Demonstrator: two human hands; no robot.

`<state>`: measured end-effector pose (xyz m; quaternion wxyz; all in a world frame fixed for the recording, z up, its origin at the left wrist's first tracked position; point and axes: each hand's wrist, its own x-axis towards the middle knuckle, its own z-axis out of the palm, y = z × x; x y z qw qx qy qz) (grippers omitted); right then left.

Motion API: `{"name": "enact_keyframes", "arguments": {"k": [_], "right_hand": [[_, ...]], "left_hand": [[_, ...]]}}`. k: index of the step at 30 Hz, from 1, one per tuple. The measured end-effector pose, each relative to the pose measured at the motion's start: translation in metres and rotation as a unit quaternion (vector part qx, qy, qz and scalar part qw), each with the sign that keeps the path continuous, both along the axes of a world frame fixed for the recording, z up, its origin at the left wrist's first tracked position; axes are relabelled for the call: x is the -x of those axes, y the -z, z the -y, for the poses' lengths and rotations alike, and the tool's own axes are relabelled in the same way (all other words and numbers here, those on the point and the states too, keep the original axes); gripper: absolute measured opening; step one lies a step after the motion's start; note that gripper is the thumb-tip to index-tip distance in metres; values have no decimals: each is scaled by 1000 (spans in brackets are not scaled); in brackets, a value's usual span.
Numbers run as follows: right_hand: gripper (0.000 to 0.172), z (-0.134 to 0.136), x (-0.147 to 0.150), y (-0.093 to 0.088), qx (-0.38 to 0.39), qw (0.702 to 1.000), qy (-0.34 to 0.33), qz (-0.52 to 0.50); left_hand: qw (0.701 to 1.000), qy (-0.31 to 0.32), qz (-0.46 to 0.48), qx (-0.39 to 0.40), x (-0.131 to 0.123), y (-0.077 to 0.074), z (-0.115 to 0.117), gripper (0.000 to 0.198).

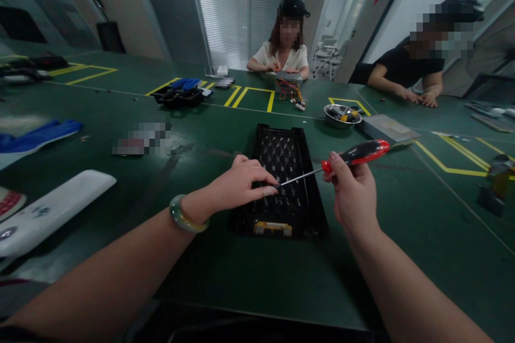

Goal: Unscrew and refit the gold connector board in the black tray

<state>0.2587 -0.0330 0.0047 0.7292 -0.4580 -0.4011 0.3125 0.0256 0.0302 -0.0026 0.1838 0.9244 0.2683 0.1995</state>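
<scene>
My right hand (356,190) grips a screwdriver (364,154) by the red front part of its red and black handle. Its thin metal shaft slants down to the left over a black plastic panel (281,158), which lies flat on the table and has a quilted diamond pattern. At the shaft's tip, the thumb and forefinger of my left hand (245,182) are pinched together. What they hold, if anything, is too small to make out. An orange-brown connector piece (273,228) sits at the panel's near end.
A metal bowl (341,116) of small parts and a flat grey box (388,129) stand beyond my right hand. To my left lie a long white object (60,209) and a blue glove (40,136). A black tray (179,95) is farther back. Two people sit across the green table (209,268).
</scene>
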Motion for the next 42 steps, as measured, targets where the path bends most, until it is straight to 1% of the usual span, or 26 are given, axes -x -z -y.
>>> {"name": "enact_keyframes", "arguments": {"k": [4, 8, 13, 20, 24, 29, 34, 42], "right_hand": [[24, 1, -1, 0, -5, 1000, 7, 16], [23, 3, 1, -2, -23, 999, 12, 32], [24, 4, 2, -1, -37, 998, 26, 49], [23, 4, 1, -1, -41, 998, 20, 46], [23, 4, 3, 1, -31, 999, 17, 38], [24, 1, 2, 4, -10, 1000, 11, 23], [26, -2, -1, 0, -15, 1000, 18, -20], [26, 0, 0, -1, -22, 999, 35, 16]], "left_hand": [[1000, 19, -14, -5, -2, -3, 4, 21], [1000, 23, -17, -9, -3, -4, 6, 22], [1000, 9, -14, -16, -3, -4, 6, 20], [999, -35, -2, -39, -3, -4, 7, 19], [998, -37, -6, -44, -4, -4, 8, 15], [999, -40, 2, -36, -4, -4, 9, 18], [999, -43, 5, -11, -4, -6, 9, 23], [999, -51, 12, 12, -5, -5, 11, 27]]}}
